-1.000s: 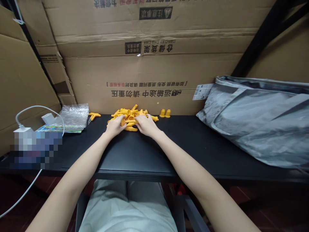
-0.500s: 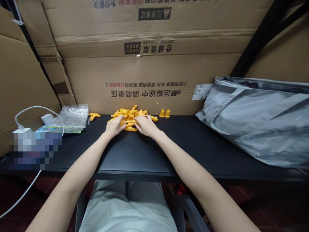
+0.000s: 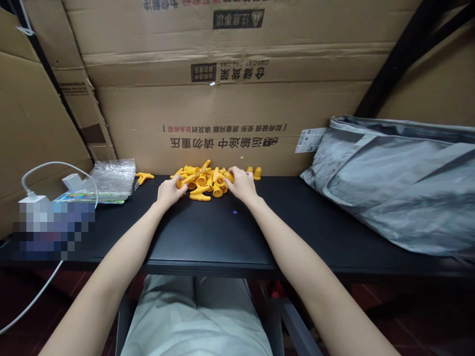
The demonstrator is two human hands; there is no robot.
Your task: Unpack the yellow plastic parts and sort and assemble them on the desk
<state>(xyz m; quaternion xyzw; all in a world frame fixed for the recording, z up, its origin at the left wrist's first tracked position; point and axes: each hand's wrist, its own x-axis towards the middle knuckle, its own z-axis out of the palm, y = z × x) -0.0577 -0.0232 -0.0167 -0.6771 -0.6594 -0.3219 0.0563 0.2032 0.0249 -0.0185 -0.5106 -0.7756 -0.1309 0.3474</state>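
Observation:
My left hand [image 3: 171, 192] is closed on a yellow corkscrew [image 3: 182, 183] at the left side of the pile. Its metal spiral seems to point up and to the right. On the other side, my right hand [image 3: 243, 184] pinches a yellow cup-shaped cap [image 3: 229, 177] between thumb and fingers. Between the hands lies a heap of yellow caps [image 3: 217, 191] and T-shaped handles [image 3: 200, 197], some overlapping. Two yellow caps [image 3: 257, 173] stand just beyond my right hand, one partly hidden by it. A separate corkscrew [image 3: 144, 177] with its spiral showing lies to the left.
A grey bag [image 3: 393, 193] fills the right of the black table [image 3: 208, 237]. At left are a bubble-wrap sheet [image 3: 113, 178], a white charger [image 3: 35, 210] with cable, and a blurred item. Cardboard [image 3: 230, 109] stands behind. A small blue disc [image 3: 235, 212] lies near my right wrist.
My hands have moved apart from a shared yellow piece. My right hand has gone right with a cap, and my left slightly left with the corkscrew, whose spiral now shows.

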